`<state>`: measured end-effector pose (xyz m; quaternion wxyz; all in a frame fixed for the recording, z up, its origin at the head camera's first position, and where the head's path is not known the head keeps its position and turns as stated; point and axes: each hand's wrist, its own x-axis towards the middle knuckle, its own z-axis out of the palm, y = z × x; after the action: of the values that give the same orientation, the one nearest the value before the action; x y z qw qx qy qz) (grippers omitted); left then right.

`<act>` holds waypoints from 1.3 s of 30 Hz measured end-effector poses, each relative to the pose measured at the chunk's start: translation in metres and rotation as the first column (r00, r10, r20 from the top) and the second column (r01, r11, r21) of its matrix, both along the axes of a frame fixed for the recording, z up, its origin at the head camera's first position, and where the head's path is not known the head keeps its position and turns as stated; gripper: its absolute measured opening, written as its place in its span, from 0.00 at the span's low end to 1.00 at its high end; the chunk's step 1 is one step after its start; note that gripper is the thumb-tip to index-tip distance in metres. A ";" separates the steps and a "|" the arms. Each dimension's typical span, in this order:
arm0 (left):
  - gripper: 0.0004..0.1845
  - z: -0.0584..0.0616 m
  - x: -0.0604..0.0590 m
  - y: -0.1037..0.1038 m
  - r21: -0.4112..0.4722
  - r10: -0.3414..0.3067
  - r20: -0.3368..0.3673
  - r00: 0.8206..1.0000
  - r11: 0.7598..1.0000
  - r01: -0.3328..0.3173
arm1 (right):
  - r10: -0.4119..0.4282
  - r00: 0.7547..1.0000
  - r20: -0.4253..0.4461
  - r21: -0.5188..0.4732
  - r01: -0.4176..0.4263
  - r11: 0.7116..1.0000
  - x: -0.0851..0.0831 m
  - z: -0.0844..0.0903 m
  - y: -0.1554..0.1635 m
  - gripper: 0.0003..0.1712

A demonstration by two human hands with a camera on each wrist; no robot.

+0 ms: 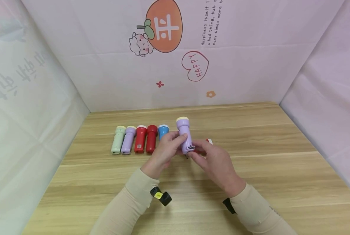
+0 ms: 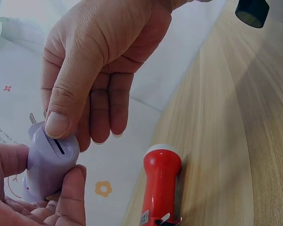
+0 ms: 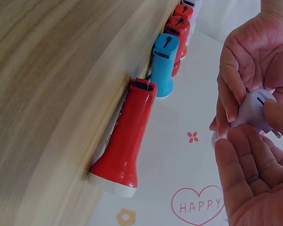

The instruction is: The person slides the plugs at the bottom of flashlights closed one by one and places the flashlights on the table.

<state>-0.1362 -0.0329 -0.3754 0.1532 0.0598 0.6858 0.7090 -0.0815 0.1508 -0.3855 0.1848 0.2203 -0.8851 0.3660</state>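
A lilac flashlight (image 1: 184,132) with a pale yellow rim is held above the table, its lens end pointing away from me. My left hand (image 1: 167,148) grips its body, fingers curled around it. At the tail end, my right hand (image 1: 217,163) pinches the flashlight, with the thumb (image 2: 59,125) by the dark slot and the other fingers fairly straight. Metal plug prongs (image 2: 33,118) stick out of the tail in the left wrist view. Beneath the right hand lies a red flashlight (image 3: 125,136) with a white rim, mostly hidden in the head view, its own prongs out.
To the left, flashlights lie side by side: light green (image 1: 118,140), lilac (image 1: 128,141), red (image 1: 140,138), dark red (image 1: 151,138) and blue (image 1: 163,130), the last partly behind the left hand. White printed cloth (image 1: 110,75) walls off the back and sides of the wooden table (image 1: 266,137).
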 end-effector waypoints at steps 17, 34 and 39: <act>0.25 0.004 0.005 -0.002 0.046 -0.040 -0.027 0.999 0.998 0.042 | 0.007 0.999 0.041 -0.036 -0.006 0.999 0.001 0.004 0.000 0.20; 0.24 0.004 0.009 0.000 0.081 -0.031 -0.019 0.999 0.996 0.033 | -0.011 0.996 -0.091 0.012 0.013 1.000 0.003 0.004 0.001 0.21; 0.25 0.006 0.010 0.001 0.078 -0.020 -0.017 1.000 0.997 0.021 | -0.013 0.994 -0.106 -0.010 0.012 1.000 0.002 0.005 0.000 0.21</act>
<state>-0.1263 -0.0318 -0.3690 0.1526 0.0785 0.6582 0.7331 -0.0792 0.1507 -0.3810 0.2347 0.2331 -0.8736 0.3570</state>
